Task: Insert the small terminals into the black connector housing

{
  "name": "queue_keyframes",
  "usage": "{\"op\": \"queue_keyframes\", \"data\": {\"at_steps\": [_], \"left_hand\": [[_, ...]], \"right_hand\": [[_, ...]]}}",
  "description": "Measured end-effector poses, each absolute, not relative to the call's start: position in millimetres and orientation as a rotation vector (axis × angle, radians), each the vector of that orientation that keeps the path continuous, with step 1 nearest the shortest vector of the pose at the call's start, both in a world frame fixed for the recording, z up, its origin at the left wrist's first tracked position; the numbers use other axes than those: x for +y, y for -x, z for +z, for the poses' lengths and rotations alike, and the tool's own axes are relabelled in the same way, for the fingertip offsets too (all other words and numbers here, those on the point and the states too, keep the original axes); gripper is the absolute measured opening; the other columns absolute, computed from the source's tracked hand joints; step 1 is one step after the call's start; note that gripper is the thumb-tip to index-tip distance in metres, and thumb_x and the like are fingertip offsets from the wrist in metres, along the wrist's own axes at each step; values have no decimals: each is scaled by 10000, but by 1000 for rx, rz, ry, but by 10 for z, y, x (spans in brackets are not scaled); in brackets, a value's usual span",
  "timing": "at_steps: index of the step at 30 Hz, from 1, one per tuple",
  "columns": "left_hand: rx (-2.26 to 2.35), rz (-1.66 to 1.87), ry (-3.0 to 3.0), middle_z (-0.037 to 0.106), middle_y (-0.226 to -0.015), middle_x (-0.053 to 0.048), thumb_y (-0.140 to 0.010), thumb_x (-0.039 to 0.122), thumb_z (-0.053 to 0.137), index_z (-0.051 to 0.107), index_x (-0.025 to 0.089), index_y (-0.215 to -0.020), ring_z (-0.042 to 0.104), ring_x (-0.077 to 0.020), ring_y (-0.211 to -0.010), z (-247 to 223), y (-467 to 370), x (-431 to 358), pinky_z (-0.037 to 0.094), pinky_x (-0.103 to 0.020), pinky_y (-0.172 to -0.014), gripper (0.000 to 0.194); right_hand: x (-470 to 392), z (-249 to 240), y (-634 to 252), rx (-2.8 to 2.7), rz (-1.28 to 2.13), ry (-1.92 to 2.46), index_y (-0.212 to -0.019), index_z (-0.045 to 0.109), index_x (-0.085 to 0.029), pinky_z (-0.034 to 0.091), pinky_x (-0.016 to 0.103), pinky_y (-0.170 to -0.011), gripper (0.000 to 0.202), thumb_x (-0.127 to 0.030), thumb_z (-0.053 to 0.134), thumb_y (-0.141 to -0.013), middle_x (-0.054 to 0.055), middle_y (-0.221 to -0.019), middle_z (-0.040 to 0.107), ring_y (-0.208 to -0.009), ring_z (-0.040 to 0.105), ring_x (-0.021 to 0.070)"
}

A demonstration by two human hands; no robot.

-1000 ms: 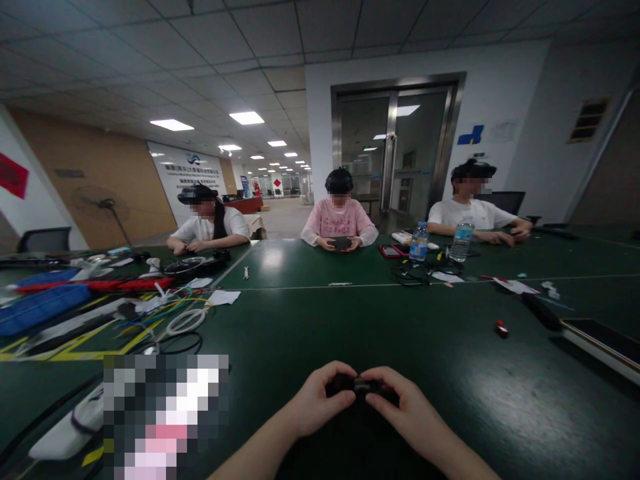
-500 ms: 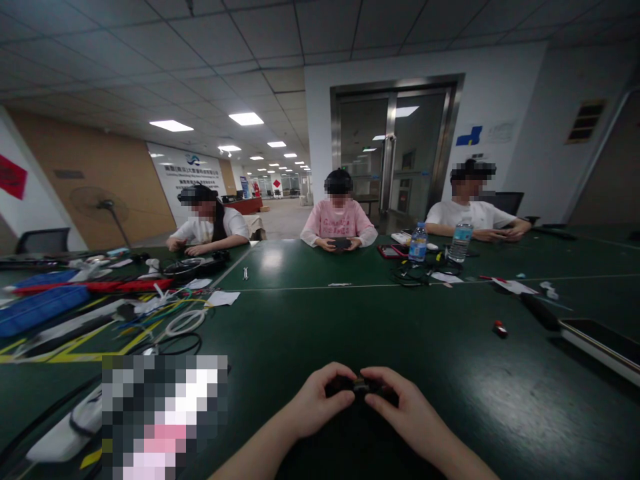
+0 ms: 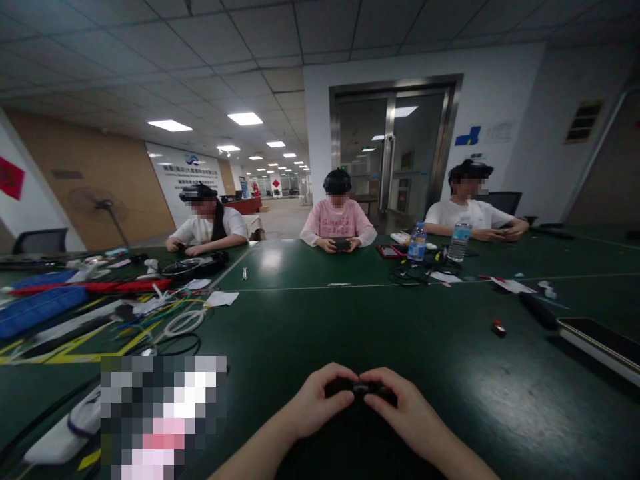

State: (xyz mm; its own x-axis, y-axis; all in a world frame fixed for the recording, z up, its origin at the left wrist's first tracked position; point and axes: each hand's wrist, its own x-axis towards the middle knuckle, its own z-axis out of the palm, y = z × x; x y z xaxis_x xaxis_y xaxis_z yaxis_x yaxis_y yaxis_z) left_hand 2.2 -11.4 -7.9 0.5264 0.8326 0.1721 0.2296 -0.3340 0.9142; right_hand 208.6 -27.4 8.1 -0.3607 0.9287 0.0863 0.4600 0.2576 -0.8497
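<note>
Just above the dark green table, my left hand and my right hand face each other. Between their fingertips is a small dark object, pinched from both sides. Its kind is hard to make out, since the fingers cover most of it and it is dim against the table. Thumbs press at the near side, index fingers curl over the far side. Both hands are closed on it.
Left lie cables, a blue tray and a white power strip. A small red-and-black item and a white-edged device lie right. Bottles and a small wrench stand farther off. Three people sit opposite.
My hands stay almost in place around the small dark object, which looks slightly turned. The whole view has shifted a few pixels.
</note>
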Motion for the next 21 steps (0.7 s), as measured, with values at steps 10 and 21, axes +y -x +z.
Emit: {"op": "queue_keyframes", "data": {"at_steps": [10, 21], "left_hand": [[903, 791, -1849, 591, -1001, -40, -826, 257, 577, 592, 192, -1045, 551, -196, -905, -56, -19, -126, 430, -316, -809, 229], [893, 832, -1784, 589, -1069, -52, -791, 217, 616, 513, 200, -1148, 562, -208, -989, -125, -43, -124, 439, -348, -881, 372]], "right_hand": [[-291, 89, -2096, -1949, 1021, 1285, -1078, 620, -249, 451, 327, -871, 291, -274, 573, -792, 34, -1073, 642, -997, 584, 217], [-288, 105, -2090, -1964, 983, 1233, -1048, 639, -259, 469, 318, -832, 245, -323, 549, -829, 36, -1030, 652, -944, 599, 213]]}}
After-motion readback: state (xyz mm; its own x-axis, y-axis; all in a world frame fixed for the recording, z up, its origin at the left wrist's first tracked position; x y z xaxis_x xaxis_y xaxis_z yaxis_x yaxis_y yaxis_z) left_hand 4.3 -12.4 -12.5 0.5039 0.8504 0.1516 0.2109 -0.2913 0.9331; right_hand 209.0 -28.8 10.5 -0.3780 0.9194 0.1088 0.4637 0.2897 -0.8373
